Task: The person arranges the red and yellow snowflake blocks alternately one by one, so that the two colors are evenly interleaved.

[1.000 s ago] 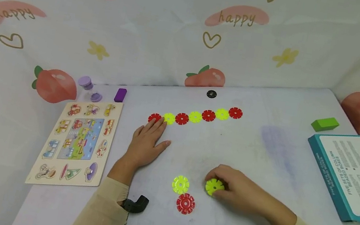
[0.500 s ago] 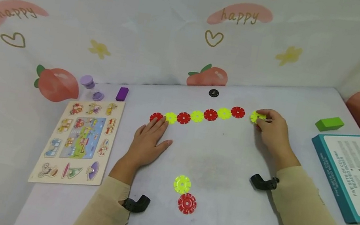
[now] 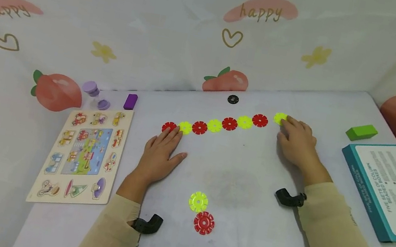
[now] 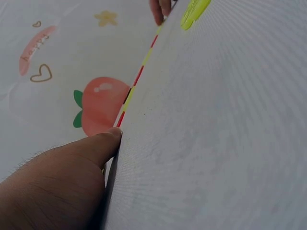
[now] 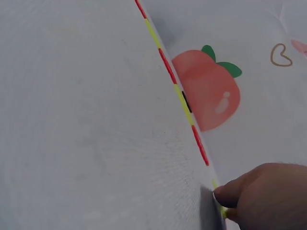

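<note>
A slanting row of notched plastic discs, red (image 3: 229,124) and yellow (image 3: 244,122) by turns, lies flat on the white table. My left hand (image 3: 158,157) rests palm down, its fingertips at the red disc (image 3: 168,126) and yellow disc (image 3: 185,128) on the row's left end. To the right of the row, a small gap away, lies another yellow disc (image 3: 279,118); the fingertips of my right hand (image 3: 298,143) rest on its right side and hide part of it. In the right wrist view the thumb (image 5: 228,192) is low at the table over that disc.
Nearer me lie a yellow disc (image 3: 198,201) and a red disc (image 3: 204,223). A wooden picture puzzle (image 3: 115,170) is at left, with a purple block (image 3: 130,102) behind it. A black disc (image 3: 232,99), green block (image 3: 361,132) and teal box (image 3: 363,188) lie farther back and right.
My right hand has carried the yellow disc from the near middle to beyond the row's right end and laid it flat, its pinch now loosened. The left hand has stayed in place.
</note>
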`<state>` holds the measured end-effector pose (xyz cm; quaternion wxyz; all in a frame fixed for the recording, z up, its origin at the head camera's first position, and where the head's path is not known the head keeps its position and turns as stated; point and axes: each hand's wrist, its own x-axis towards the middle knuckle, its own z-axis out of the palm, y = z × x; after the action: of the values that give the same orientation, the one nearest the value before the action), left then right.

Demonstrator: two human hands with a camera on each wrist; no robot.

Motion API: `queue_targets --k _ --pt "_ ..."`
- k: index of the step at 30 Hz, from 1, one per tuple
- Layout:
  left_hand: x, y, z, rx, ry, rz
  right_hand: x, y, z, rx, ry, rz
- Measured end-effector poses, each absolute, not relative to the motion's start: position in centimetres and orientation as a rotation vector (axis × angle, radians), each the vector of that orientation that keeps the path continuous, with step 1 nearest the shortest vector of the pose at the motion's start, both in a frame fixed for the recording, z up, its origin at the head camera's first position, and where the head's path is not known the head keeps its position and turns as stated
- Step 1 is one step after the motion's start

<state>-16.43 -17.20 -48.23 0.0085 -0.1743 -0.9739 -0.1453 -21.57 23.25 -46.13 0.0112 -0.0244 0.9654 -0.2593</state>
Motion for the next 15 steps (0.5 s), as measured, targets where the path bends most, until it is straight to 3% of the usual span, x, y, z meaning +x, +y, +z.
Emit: queue_targets --k 15 --pt "-16.39 -17.14 -48.17 -0.534 -3.058 -0.452 -21.50 22.96 -47.07 -0.236 2.959 -0.613"
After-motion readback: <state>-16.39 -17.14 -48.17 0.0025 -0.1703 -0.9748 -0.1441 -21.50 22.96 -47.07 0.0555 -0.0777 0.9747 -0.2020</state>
